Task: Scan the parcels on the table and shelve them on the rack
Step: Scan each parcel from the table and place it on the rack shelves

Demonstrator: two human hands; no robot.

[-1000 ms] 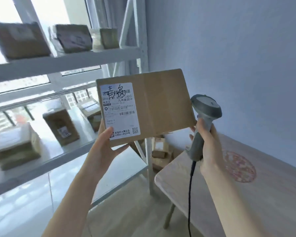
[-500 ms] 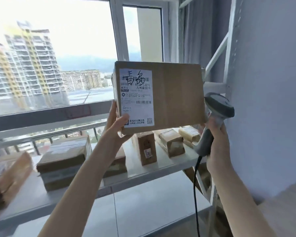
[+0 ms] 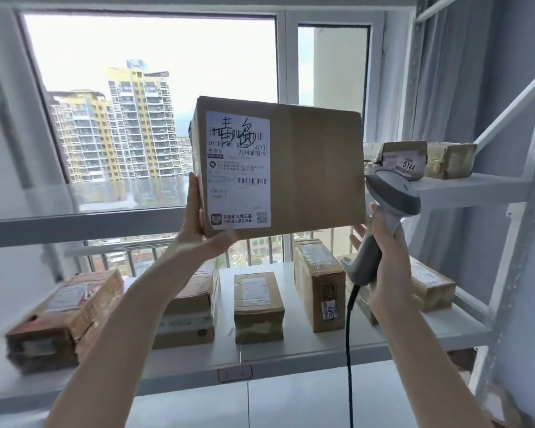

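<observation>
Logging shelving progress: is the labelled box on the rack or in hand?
In hand: the left hand grips the cardboard box by its lower corner, above the lower rack shelf.

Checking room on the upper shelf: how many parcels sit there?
2 visible: the parcel marked 5144 beside the held box, and a taped parcel to its right. The held box may hide more.

Bright daylight pours through a large white-framed window (image 3: 155, 103) showing tall yellow-and-white apartment blocks (image 3: 118, 128) outside, with a grey curtain (image 3: 439, 88) at its right, a pale blue-grey wall (image 3: 525, 41) beyond, and a white metal rack (image 3: 464, 188) in front.
</observation>
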